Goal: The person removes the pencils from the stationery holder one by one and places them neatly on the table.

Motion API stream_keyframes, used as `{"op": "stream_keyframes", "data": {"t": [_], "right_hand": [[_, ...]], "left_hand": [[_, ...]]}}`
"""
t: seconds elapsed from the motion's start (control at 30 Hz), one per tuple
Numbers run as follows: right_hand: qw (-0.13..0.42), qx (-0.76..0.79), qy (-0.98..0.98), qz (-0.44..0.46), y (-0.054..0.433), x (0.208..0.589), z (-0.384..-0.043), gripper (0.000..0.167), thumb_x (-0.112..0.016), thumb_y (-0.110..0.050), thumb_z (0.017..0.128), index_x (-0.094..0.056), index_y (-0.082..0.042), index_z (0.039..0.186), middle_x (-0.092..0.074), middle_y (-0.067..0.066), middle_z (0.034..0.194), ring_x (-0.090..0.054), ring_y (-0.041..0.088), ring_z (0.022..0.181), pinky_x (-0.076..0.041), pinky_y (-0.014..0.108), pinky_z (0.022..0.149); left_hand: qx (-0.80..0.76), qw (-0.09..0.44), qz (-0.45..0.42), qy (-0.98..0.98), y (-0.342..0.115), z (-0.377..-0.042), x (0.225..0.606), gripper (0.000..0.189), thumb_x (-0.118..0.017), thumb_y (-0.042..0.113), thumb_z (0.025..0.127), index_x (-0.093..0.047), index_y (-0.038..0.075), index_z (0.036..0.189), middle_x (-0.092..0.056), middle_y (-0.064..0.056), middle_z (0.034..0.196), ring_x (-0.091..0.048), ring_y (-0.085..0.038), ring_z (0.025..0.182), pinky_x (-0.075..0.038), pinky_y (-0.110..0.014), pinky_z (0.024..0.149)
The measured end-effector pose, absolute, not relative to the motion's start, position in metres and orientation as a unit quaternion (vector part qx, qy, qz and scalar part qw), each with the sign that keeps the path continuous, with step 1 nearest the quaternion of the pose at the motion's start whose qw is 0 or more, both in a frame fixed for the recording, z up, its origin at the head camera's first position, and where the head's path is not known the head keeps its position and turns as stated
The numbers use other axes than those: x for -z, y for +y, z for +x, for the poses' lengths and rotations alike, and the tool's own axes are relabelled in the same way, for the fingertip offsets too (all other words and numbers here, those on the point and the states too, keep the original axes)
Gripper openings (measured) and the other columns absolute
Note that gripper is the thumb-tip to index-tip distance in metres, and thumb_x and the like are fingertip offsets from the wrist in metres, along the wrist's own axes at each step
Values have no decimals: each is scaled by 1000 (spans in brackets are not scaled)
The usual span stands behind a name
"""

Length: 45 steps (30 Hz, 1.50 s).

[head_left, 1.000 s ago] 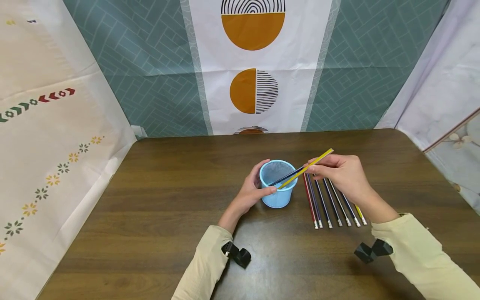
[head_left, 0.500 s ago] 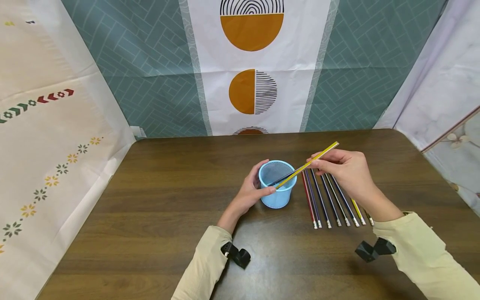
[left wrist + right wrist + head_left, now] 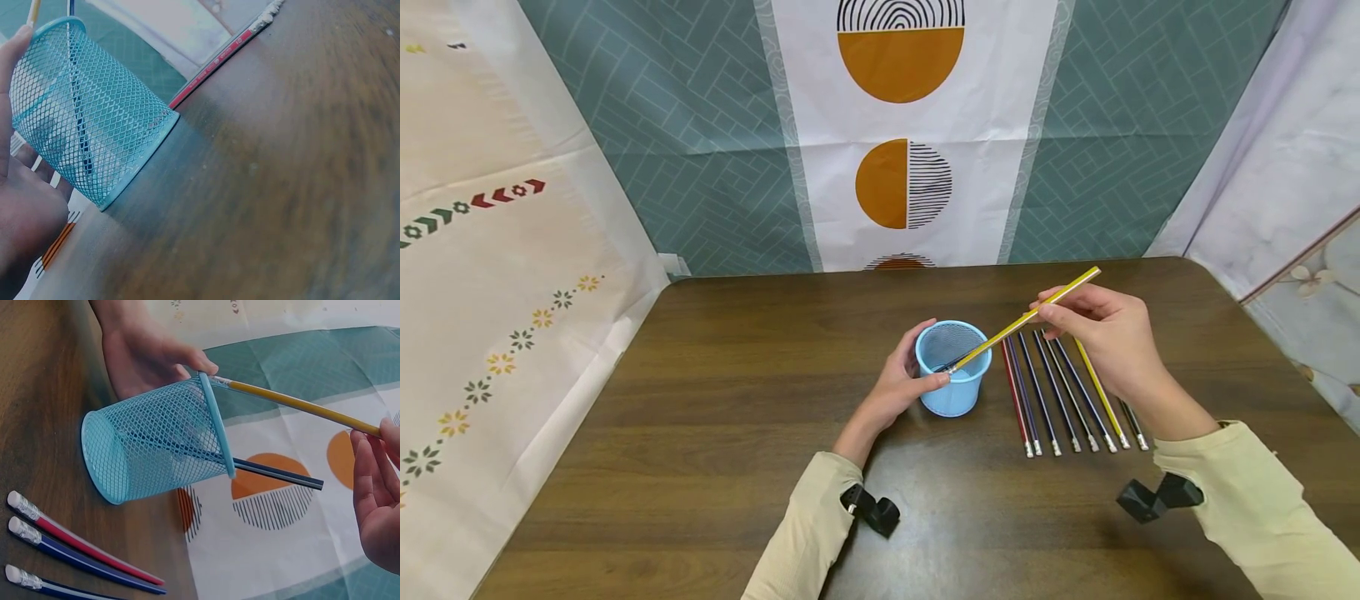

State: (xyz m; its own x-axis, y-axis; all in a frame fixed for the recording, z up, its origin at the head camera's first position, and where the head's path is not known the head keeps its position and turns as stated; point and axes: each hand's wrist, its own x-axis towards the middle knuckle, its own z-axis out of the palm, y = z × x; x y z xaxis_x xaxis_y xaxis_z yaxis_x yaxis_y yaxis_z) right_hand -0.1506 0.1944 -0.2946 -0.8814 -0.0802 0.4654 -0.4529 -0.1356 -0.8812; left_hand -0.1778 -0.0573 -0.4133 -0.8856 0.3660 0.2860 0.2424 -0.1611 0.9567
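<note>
In the head view my left hand (image 3: 898, 379) holds a light blue mesh pencil cup (image 3: 951, 400) upright on the table, thumb at its near rim. My right hand (image 3: 1101, 329) pinches a yellow pencil (image 3: 1009, 328), which slants up from the cup to the upper right. The right wrist view shows that pencil's eraser end (image 3: 219, 380) at the rim, beside the left thumb. A dark pencil (image 3: 281, 475) leans inside the cup, its far end sticking out past the rim. The right fingertips (image 3: 361, 447) sit near the upper part of the yellow pencil.
Right of the cup lies a row of several pencils, from a red pencil (image 3: 1017, 400) through dark ones to a yellow one (image 3: 1101, 392). Eraser ends face the near edge. The right forearm crosses above the row's right end. Patterned cloths hang behind the brown table (image 3: 737, 375).
My right hand has moved up and to the right with the yellow pencil, drawing its lower end up to the cup's rim. My left hand and the cup have stayed in place.
</note>
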Motion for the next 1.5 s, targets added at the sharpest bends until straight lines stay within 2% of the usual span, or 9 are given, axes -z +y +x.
{"op": "stream_keyframes", "data": {"t": [0.2, 0.53, 0.7, 0.87, 1.03, 1.23, 1.5], "right_hand": [[132, -730, -640, 199, 200, 294, -151, 12, -62, 18, 84, -71, 11, 89, -72, 8, 94, -66, 14, 66, -52, 24, 60], [146, -735, -635, 189, 213, 290, -148, 16, -67, 9, 85, -73, 2, 98, -72, 8, 92, -68, 14, 77, -53, 22, 63], [138, -780, -579, 193, 217, 291, -149, 23, -59, 17, 87, -67, 7, 106, -72, 13, 87, -69, 18, 77, -55, 27, 64], [133, -814, -527, 206, 222, 292, -150, 19, -53, 23, 87, -63, 17, 102, -70, 18, 88, -69, 23, 78, -55, 31, 67], [129, -827, -505, 209, 226, 294, -153, 18, -52, 21, 88, -63, 19, 102, -69, 18, 91, -67, 23, 77, -55, 31, 68], [115, -820, -527, 192, 235, 297, -156, 20, -54, 15, 90, -66, 14, 107, -69, 13, 99, -66, 19, 81, -54, 26, 67], [92, -777, -602, 158, 245, 299, -160, 22, -60, 9, 90, -71, 2, 108, -70, 6, 91, -64, 11, 77, -52, 21, 65]], "left_hand": [[-727, 43, 237, 643, -57, -177, 413, 79, -73, 3, 81, -31, 2, 148, -45, -20, 138, -43, -30, 126, -29, -42, 108], [-727, 38, 235, 644, -57, -178, 413, 79, -73, 4, 80, -33, 4, 148, -45, -21, 138, -43, -31, 125, -29, -43, 107], [-728, 38, 236, 643, -57, -178, 414, 79, -73, 4, 81, -32, 4, 148, -44, -20, 139, -42, -31, 126, -28, -42, 109], [-727, 41, 237, 643, -57, -179, 414, 79, -74, 7, 81, -32, 5, 148, -45, -20, 139, -43, -30, 125, -29, -41, 108], [-727, 44, 235, 644, -57, -179, 413, 79, -74, 6, 81, -32, 5, 148, -45, -19, 138, -43, -29, 125, -30, -42, 107], [-727, 49, 235, 644, -57, -179, 413, 78, -70, -1, 82, -30, 3, 149, -45, -19, 138, -43, -31, 126, -31, -43, 106], [-730, 54, 228, 642, -57, -178, 412, 76, -67, -5, 83, -30, 2, 149, -43, -21, 139, -41, -34, 127, -29, -45, 108]]}}
